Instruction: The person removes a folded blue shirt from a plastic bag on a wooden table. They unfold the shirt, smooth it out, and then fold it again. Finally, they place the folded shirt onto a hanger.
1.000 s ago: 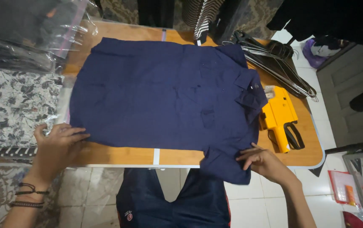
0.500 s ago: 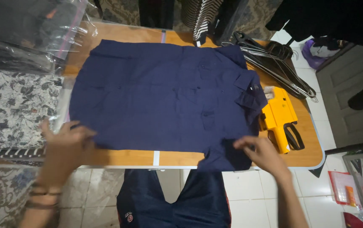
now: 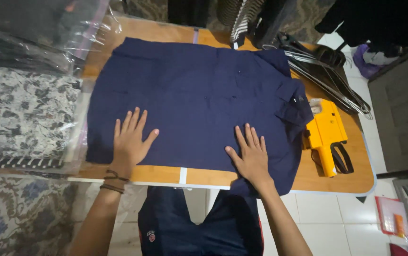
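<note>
While a plastic-wrapped patterned fabric [image 3: 21, 116] lies at far left, the left hand [image 3: 129, 141] rests flat, fingers spread, on the navy shirt [image 3: 199, 95] (spread across the wooden table [image 3: 337, 178]). Further right, the right hand [image 3: 251, 154] presses palm-down, fingers extended, near the hem. A yellow tagging gun [image 3: 327, 142] and wire hangers [image 3: 329, 78] lie beyond the collar.

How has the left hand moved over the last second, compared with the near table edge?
Yes. The left hand has moved from the navy shirt's lower corner at the wooden table's near edge, inward and rightward, and now lies flat on the shirt.
</note>
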